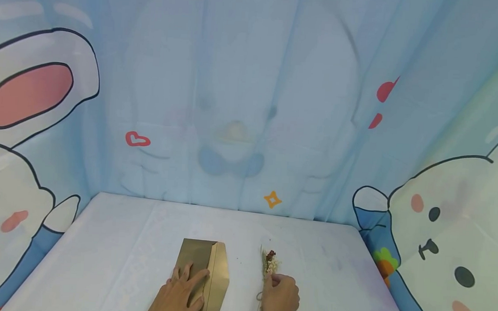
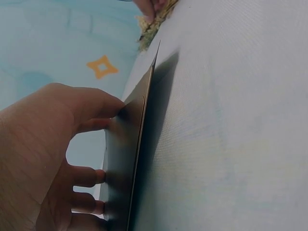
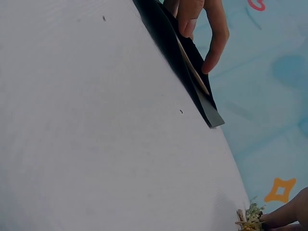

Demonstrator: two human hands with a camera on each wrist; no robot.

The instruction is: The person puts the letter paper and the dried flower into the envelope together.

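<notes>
A gold envelope lies on the white table with its flap side raised to the right. My left hand rests on it with spread fingers, fingertips touching its face. In the left wrist view the envelope stands slightly off the cloth along one edge, under the fingers of the left hand. The right wrist view shows a gap along the envelope's edge. To the right, my right hand pinches a small bunch of dried flowers, cream and dark red, tied with string.
A white cloth covers the table. Behind it hangs a light blue curtain printed with cartoon animals, also along both sides. A few tiny dark specks lie on the cloth between the hands.
</notes>
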